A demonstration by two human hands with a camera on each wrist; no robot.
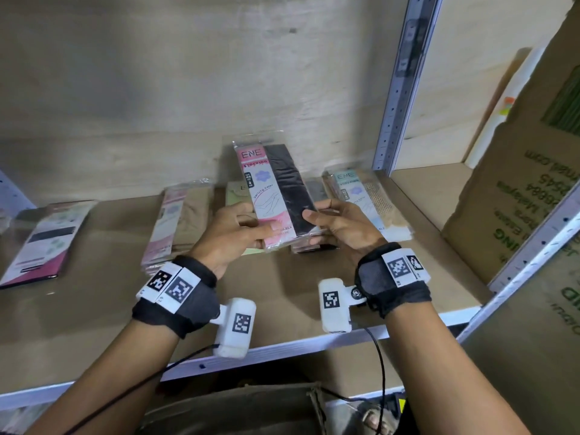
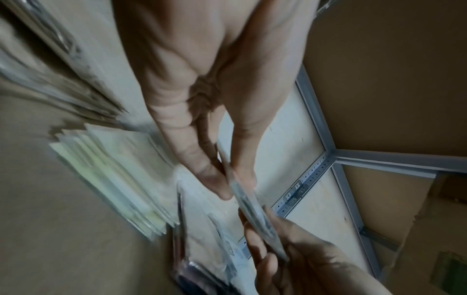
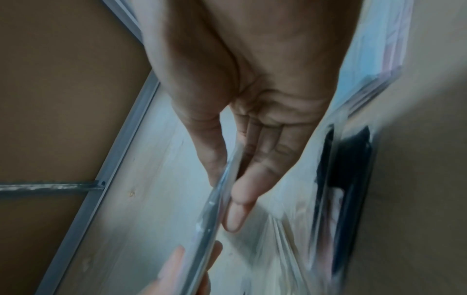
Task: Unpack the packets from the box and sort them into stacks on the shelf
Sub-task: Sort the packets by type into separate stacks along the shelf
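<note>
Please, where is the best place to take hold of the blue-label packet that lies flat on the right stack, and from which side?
Probably the near short end of the blue-label packet, from the front shelf edge. It lies flat atop its stack with that end toward the person; the right hand is close, though now pinching the pink-label packet.

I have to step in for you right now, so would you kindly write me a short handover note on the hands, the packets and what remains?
Left hand and right hand each pinch a lower corner of one pink-and-black packet, held tilted above the shelf.
Done: several stacks lie on the shelf: a pink stack, a green stack partly hidden by the held packet, a blue stack, and a flat pink packet at far left.
Left: lay the held packet on its matching stack, probably the dark pile under it. The cardboard box sits below the shelf; its contents are not visible.
</note>
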